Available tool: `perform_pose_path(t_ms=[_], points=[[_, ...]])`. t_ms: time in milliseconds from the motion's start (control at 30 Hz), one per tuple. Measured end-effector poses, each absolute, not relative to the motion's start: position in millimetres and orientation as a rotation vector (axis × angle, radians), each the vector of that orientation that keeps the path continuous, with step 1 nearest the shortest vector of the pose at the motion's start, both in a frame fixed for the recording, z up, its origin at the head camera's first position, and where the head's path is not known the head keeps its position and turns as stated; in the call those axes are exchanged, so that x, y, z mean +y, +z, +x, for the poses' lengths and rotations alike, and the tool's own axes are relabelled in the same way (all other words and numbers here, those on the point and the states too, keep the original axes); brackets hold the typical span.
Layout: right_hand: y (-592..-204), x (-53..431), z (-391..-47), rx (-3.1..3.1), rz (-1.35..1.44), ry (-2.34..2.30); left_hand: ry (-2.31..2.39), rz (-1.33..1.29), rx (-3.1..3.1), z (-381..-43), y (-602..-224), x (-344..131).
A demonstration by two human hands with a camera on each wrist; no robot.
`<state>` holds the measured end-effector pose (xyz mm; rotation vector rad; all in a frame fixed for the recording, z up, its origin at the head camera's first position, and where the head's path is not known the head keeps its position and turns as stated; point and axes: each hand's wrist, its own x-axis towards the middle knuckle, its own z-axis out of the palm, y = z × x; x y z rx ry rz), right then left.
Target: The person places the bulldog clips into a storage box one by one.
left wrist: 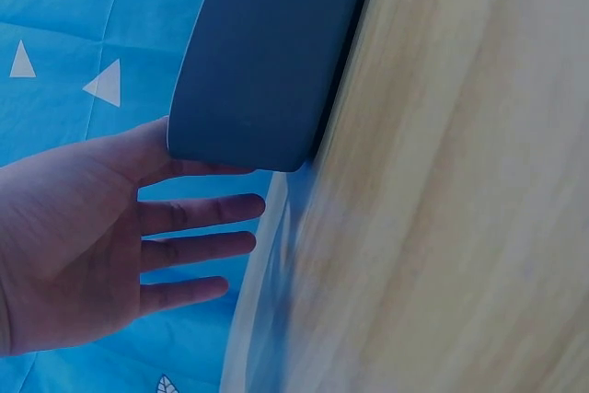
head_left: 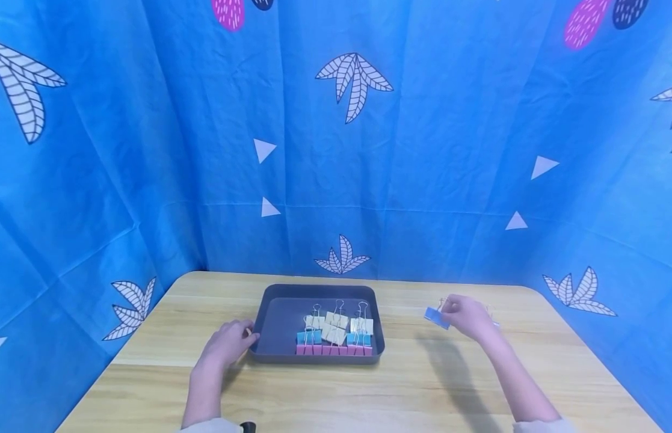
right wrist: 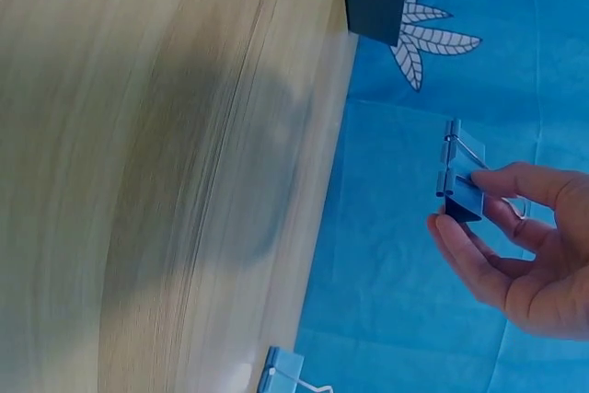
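Observation:
My right hand pinches a blue binder clip between thumb and fingers, raised above the table to the right of the tray. In the right wrist view, the clip's blue body faces the table and its wire handles lie towards the palm. My left hand touches the left end of the dark grey tray, its fingers fairly straight in the left wrist view; part of the thumb side is hidden behind the tray. Inside stand pink binder clips in front, teal binder clips behind them, and cream binder clips further back.
Another blue binder clip lies on the wooden table, mostly hidden behind my right hand in the head view. A blue patterned curtain hangs behind the table and along both sides. The tray's left part shows bare floor.

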<state>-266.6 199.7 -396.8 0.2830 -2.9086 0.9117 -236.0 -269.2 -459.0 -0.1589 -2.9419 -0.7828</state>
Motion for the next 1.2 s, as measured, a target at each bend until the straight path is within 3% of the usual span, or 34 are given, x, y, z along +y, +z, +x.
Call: perform_pose_path(t_ms=[1200], points=[[-391.9, 131.3, -294.0, -2.793, 0.376, 0.957, -0.779, -0.186, -2.935, -234.9, -457.5, -269.5]])
